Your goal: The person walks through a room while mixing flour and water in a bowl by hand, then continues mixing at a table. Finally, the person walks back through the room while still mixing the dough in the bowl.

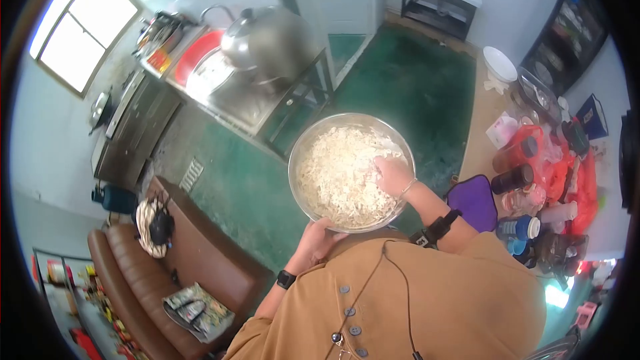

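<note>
In the middle of the head view, a round steel bowl [353,119] is held close in front of my body. Pale, crumbly flour dough [337,170] in loose flakes fills much of it. My left hand [320,237] grips the near rim, thumb over the edge and fingers underneath. Reaching in from the right, my right hand [395,177] has its curled fingers down in the flakes, the fingertips partly buried. A thin bracelet circles that wrist, and a dark watch [286,279] is on the left one.
A brown sofa [220,247] stands at the lower left. Behind the bowl is a metal counter [243,103] with a red basin [193,57] and a big steel pot [240,47]. Along the right runs a table crowded with bottles, bags and a purple stool seat [472,205] beside it.
</note>
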The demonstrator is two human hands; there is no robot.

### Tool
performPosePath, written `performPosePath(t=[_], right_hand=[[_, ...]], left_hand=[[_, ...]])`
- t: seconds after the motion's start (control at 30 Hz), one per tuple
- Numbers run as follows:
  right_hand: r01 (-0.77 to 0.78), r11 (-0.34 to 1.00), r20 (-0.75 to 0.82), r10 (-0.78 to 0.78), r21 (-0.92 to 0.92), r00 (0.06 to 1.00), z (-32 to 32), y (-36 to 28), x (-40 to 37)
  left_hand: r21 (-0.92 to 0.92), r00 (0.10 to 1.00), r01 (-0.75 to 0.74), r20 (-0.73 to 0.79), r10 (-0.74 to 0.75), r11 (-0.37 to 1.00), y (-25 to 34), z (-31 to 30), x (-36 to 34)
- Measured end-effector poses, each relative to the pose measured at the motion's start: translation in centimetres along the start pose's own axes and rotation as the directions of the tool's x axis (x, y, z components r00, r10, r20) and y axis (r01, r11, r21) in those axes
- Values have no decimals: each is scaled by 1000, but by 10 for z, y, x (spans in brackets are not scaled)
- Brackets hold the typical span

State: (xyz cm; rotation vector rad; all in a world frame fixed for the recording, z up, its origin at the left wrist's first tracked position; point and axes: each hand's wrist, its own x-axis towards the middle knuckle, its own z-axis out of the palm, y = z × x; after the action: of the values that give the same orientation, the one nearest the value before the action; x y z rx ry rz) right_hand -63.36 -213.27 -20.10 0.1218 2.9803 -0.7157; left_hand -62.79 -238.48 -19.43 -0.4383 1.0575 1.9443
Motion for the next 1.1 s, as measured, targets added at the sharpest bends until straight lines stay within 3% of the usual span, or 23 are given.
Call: performPosePath(t=[0.2, 0.27, 0.33, 0.47, 0.53, 0.57, 0.6, 0.67, 0.73, 0.87, 0.93, 1.0, 1.1], right_hand=[[-37, 999, -51, 37, -2, 998, -2, 78, 124], [-61, 998, -87, 60, -10, 994, -8, 87, 149], [61, 995, 3, -61, 79, 998, -31, 78, 165], [22, 998, -41, -20, 66, 999, -48, 95, 200], [-98, 995, 100, 100, -17, 990, -76, 114, 227], [-109, 994, 94, 111, -23, 989, -84, 130, 244], [-119, 992, 63, 121, -44, 991, -91, 150, 264], [-147, 986, 20, 149, -77, 989, -104, 191, 298], [-58, 998, -72, 55, -39, 996, -117, 236, 333], [-151, 986, -106, 143, -73, 984, -158, 292, 378], [-121, 993, -336, 119, 13, 934, -172, 325, 395], [-210, 977, -340, 213, 46, 916, -191, 350, 403], [-374, 921, -302, 388, 107, 871, -219, 388, 412]], left_hand=[[226, 994, 102, 8, -107, 969, 76, 58, 99], [203, 982, 137, 98, -160, 969, 87, 60, 141], [192, 976, 165, 113, -188, 967, 102, 77, 169], [162, 951, 231, 170, -258, 959, 131, 108, 229], [189, 938, 247, 199, -283, 950, 144, 123, 264], [236, 944, 253, 155, -293, 938, 151, 133, 281], [273, 951, 256, 104, -293, 927, 157, 143, 301], [307, 943, 243, 147, -298, 920, 174, 168, 340], [339, 936, 227, 183, -301, 913, 194, 192, 384], [337, 920, 255, 205, -335, 906, 231, 247, 462], [359, 901, 277, 225, -370, 891, 251, 278, 505], [380, 842, 329, 297, -451, 865, 265, 303, 541], [445, 832, 343, 266, -488, 827, 275, 341, 587]])
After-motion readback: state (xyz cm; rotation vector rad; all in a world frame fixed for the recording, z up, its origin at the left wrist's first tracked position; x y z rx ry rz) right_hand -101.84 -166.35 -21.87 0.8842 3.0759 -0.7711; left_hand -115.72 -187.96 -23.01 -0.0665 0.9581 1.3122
